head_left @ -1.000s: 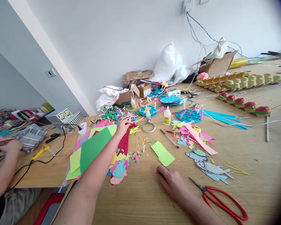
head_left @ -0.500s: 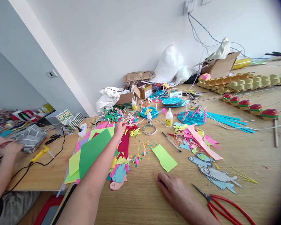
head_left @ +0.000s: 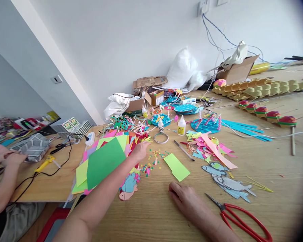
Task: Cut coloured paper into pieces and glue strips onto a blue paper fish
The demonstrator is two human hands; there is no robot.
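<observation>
My left hand [head_left: 141,150] reaches over the right edge of the coloured paper pile, beside yellow paper scraps [head_left: 144,138]. Its fingers are together, and anything between them is too small to make out. A green sheet [head_left: 104,163] lies to the left of it, and paper confetti [head_left: 156,156] to the right. My right hand [head_left: 183,198] rests on the table with curled fingers, below a light green paper piece [head_left: 176,167]. Red-handled scissors [head_left: 242,218] lie to its right. Paper fish [head_left: 128,187] sit below my left wrist.
Glue bottles [head_left: 181,126], a tape roll [head_left: 161,138] and a pen [head_left: 184,150] stand or lie mid-table. Right of them are paper strips [head_left: 217,151] and grey fish cutouts [head_left: 232,184]. Another person's hands [head_left: 13,158] are at the far left, near a yellow glue gun [head_left: 44,163].
My left hand has moved right and nearer to me, from the twisted scraps to the yellow scraps. My right hand has stayed nearly in place.
</observation>
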